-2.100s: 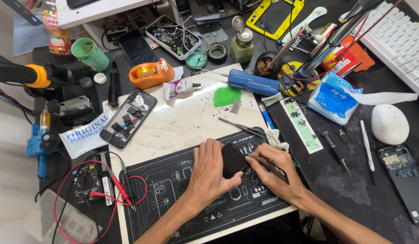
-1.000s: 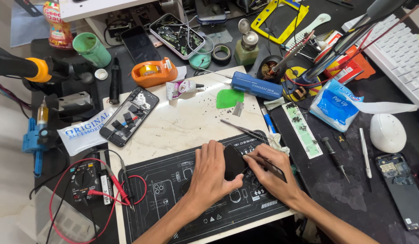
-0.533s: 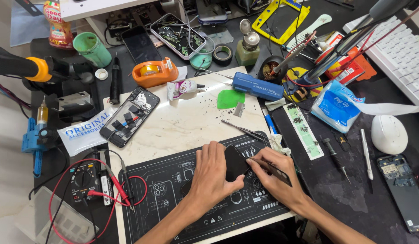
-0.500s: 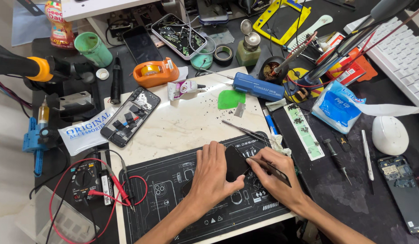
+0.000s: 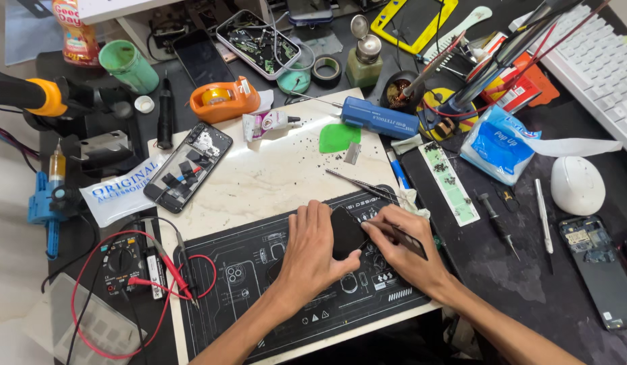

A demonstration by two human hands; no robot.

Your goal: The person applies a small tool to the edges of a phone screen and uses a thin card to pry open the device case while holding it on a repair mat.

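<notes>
1. Lying at the far left of the tabletop (image 5: 273, 179), a blue plastic tool (image 5: 46, 206) sits just beside a black multimeter (image 5: 124, 260) with red leads (image 5: 161, 284) that loop over the mat's edge.
2. Above them stand a green cup (image 5: 127, 65) and an orange tape dispenser (image 5: 224, 100); an opened phone (image 5: 189, 166) lies tilted on the pale marble slab, next to a white printed packet (image 5: 121, 190).
3. On the black work mat (image 5: 259, 270) the left hand (image 5: 313, 253) rests flat, its fingers spread, and its grip presses on the left side of a small black device (image 5: 346, 232), with the thumb under the lower edge.
4. The small black device lies on the mat, between both hands, near the mat's upper edge.
5. The right hand (image 5: 408, 253) has its grip closed around a thin dark tool (image 5: 398, 235), whose tip touches the right edge of the device.
6. Just above the hands lie metal tweezers (image 5: 360, 184), a green pick (image 5: 339, 137) and a blue cylinder tool (image 5: 379, 117).
7. Further right are a long strip with small screws (image 5: 450, 182), a blue tissue pack (image 5: 499, 143), two small screwdrivers (image 5: 496, 223), a white mouse (image 5: 577, 184) and another opened phone (image 5: 597, 267).
</notes>
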